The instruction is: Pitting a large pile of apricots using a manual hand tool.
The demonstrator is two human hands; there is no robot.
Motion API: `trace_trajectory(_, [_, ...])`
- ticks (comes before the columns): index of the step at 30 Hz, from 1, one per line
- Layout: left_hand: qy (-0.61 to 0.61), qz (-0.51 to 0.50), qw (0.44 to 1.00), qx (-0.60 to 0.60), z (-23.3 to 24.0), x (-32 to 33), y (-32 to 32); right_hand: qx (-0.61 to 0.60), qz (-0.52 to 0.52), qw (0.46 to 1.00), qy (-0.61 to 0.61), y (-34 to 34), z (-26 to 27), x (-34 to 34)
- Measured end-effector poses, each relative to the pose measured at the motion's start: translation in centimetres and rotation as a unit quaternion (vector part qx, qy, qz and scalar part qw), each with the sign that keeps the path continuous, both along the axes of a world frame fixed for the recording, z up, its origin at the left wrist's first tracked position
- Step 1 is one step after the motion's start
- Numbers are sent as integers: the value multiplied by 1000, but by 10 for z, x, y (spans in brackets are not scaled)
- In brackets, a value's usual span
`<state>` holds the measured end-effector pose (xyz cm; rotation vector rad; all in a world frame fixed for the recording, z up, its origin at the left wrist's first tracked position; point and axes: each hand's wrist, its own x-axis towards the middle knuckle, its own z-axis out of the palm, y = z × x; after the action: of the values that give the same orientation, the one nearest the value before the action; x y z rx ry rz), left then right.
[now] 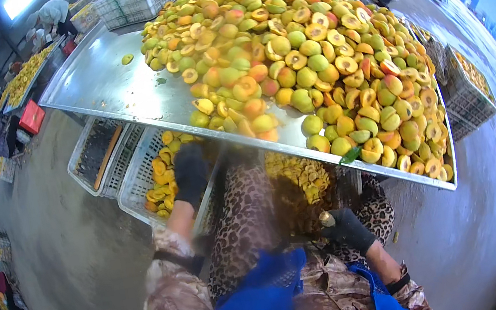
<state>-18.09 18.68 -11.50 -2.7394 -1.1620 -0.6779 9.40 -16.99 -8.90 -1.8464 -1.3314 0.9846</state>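
My left hand (pixel 190 173), in a dark glove, reaches down over a pale plastic crate (pixel 132 203) of halved apricots (pixel 161 187). Its fingers are blurred and half hidden, so I cannot tell whether anything is in them. Curled near my lap, my gloved right hand (pixel 348 230) grips a small object with a rounded tan end (pixel 327 219), perhaps a tool handle. Between my knees sits a heap of wet fruit pieces (pixel 301 176). Before me a metal-topped table (pixel 102 80) bears a large pile of green, yellow and red apricots (pixel 302 65), many cut in half with brown hollows.
The table's raised rim (pixel 206 134) runs above my legs. A second crate (pixel 87 172) with a wooden strip (pixel 108 156) stands at left; a fruit-filled crate (pixel 469 88) stands at right. A white crate (pixel 138 0) rests on the table's far side. People work in the background.
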Motion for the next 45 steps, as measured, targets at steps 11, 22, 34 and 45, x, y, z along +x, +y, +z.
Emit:
trace_trajectory(11, [16, -169, 969, -180, -57, 104, 26, -86, -65, 994, -20, 17, -21, 48])
trace_trajectory(22, [60, -73, 973, -213, -47, 88, 23, -122, -85, 989, 28, 30, -27, 70])
trace_trajectory(34, [82, -2, 976, -203, -37, 27, -5, -19, 26, 999, 12, 0, -25, 29])
trace_trajectory(45, [-256, 18, 966, -18, 57, 69, 1, 43, -87, 995, 31, 20, -28, 6])
